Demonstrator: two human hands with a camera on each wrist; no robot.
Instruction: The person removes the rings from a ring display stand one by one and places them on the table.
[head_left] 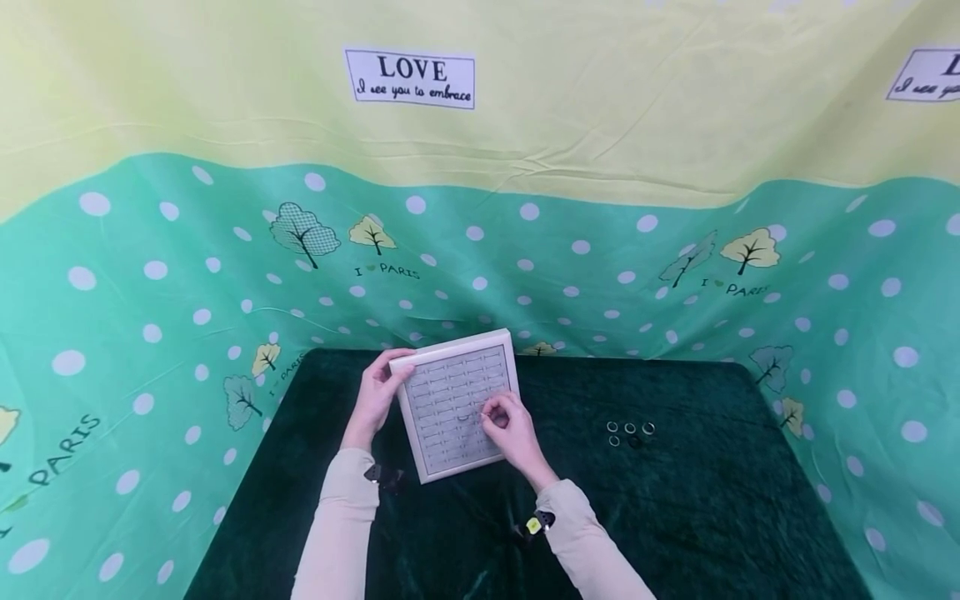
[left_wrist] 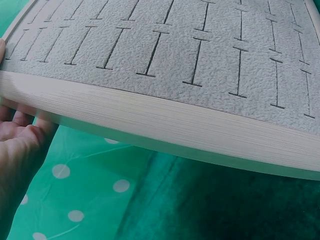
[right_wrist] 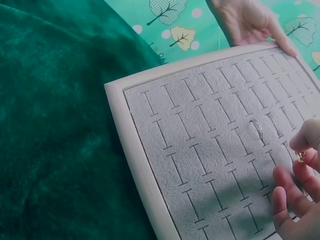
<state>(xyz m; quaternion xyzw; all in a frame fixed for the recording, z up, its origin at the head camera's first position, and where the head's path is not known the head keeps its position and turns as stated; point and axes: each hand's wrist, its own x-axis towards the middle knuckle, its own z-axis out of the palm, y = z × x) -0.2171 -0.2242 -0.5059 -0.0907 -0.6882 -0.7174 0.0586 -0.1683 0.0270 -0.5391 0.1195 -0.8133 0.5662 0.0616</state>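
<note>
A square ring display tray point(head_left: 437, 367) with a pale frame and grey slotted padding point(right_wrist: 160, 107) is held tilted above the dark green cloth. My left hand point(head_left: 377, 393) grips its upper left corner, thumb on top and fingers point(left_wrist: 22, 117) under the rim. One ring point(right_wrist: 256, 131) stands in a slot near the middle of the padding. Close over the tray's right part, my right hand point(head_left: 512, 429) pinches a small gold-coloured ring point(right_wrist: 300, 157) between thumb and fingertip. Much of that ring is hidden by the fingers.
Several loose rings point(head_left: 630, 428) lie on the dark green velvet cloth point(head_left: 697, 500) to the right of the tray. A green and yellow printed curtain point(head_left: 480, 283) surrounds the table at the back and sides.
</note>
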